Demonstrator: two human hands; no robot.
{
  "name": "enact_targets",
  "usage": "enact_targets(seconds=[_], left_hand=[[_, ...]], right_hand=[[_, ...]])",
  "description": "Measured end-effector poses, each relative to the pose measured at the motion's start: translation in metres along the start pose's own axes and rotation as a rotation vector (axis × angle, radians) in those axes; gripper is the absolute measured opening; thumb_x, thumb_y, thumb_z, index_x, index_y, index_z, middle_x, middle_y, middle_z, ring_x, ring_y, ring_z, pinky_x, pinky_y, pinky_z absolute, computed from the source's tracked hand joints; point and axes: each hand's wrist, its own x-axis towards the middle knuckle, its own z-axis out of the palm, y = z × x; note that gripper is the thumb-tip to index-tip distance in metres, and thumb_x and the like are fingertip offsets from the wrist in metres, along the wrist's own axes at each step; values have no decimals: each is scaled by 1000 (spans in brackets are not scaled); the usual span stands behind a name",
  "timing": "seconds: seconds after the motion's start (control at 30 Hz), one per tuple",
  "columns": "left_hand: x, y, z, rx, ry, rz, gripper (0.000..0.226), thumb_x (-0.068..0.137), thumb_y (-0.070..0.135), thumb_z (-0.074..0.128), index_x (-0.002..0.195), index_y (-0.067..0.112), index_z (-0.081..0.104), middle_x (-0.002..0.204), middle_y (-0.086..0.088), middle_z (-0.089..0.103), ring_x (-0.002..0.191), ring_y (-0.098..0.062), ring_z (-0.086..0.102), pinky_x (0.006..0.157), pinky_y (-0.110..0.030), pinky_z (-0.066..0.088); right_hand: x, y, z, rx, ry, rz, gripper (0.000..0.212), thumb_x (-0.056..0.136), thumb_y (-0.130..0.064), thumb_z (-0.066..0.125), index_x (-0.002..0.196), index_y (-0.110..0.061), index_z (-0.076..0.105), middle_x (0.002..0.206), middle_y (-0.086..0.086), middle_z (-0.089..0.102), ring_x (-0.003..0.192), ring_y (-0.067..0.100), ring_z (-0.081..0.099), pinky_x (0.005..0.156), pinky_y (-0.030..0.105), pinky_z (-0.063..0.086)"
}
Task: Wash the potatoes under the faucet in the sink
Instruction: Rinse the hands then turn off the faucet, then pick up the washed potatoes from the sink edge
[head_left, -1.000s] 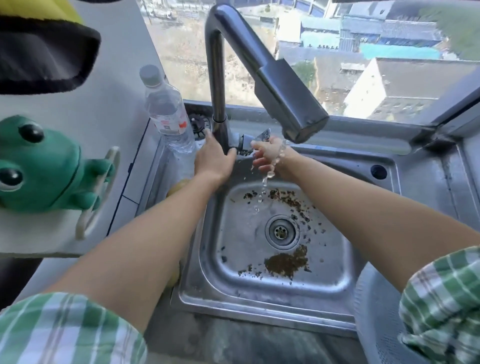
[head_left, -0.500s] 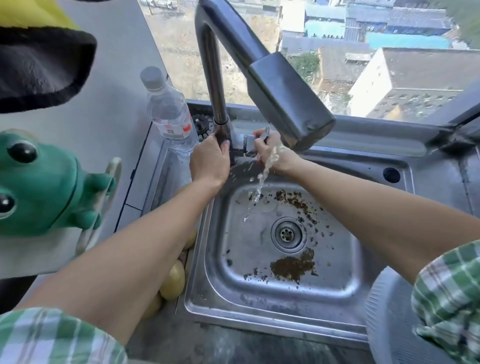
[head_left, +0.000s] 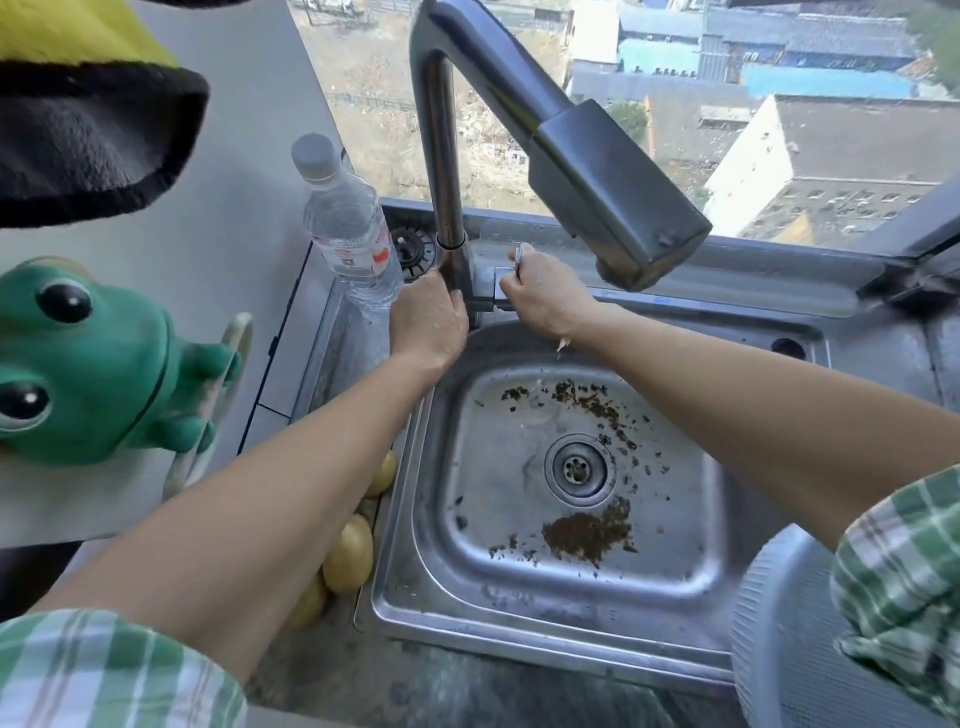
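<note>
A tall steel faucet (head_left: 447, 156) rises behind the steel sink (head_left: 670, 587), its boxy spout head hanging over the basin. My left hand (head_left: 428, 322) is wrapped around the base of the faucet column. My right hand (head_left: 540, 296) grips the faucet's lever handle (head_left: 511, 260) beside it. Only a few drops fall under my right wrist. Yellow potatoes (head_left: 349, 553) lie on the counter left of the sink, partly hidden by my left forearm. Dark specks of dirt are scattered around the drain (head_left: 577, 467).
A clear water bottle (head_left: 348, 223) stands left of the faucet. A green frog toy (head_left: 88, 369) sits on a ledge at the left. A pale mesh colander (head_left: 789, 639) is at the lower right, and the window is right behind the sink.
The stream of water over my right hand has stopped. My right hand has moved up onto the lever handle, and my left hand has closed tighter on the faucet base.
</note>
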Motion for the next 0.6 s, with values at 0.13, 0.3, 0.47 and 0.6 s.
enact_targets(seconds=[0.13, 0.3, 0.47, 0.6], left_hand=[[-2, -1, -1, -16, -2, -6, 27, 96, 12, 43, 109, 1, 63, 106, -20, 69, 100, -39, 61, 83, -41, 45], [-4, 0, -4, -26, -55, -10, 31, 96, 10, 41, 120, 4, 59, 110, -20, 67, 104, -39, 59, 84, -38, 44], [-9, -1, -8, -56, -224, -60, 57, 96, 18, 42, 150, 6, 26, 128, -23, 58, 118, -39, 53, 99, -45, 44], [-34, -6, -18, -84, -141, -23, 52, 94, 15, 48, 144, 4, 37, 135, -19, 54, 126, -35, 49, 102, -43, 41]], right_hand=[[-4, -6, -1, -85, 38, -13, 33, 99, -12, 33, 120, 2, 53, 116, 19, 65, 102, 36, 61, 80, 39, 49], [-11, -7, -8, -105, -18, -4, 36, 99, -13, 31, 124, 5, 50, 103, 19, 64, 89, 34, 59, 68, 34, 39], [-14, -4, -5, 113, -100, 107, 43, 100, -20, 42, 136, 2, 38, 100, 11, 59, 84, 23, 55, 60, 22, 47], [-28, -6, 1, 322, -146, 288, 65, 100, -22, 41, 148, 3, 6, 112, 19, 59, 86, 28, 66, 70, 35, 57]])
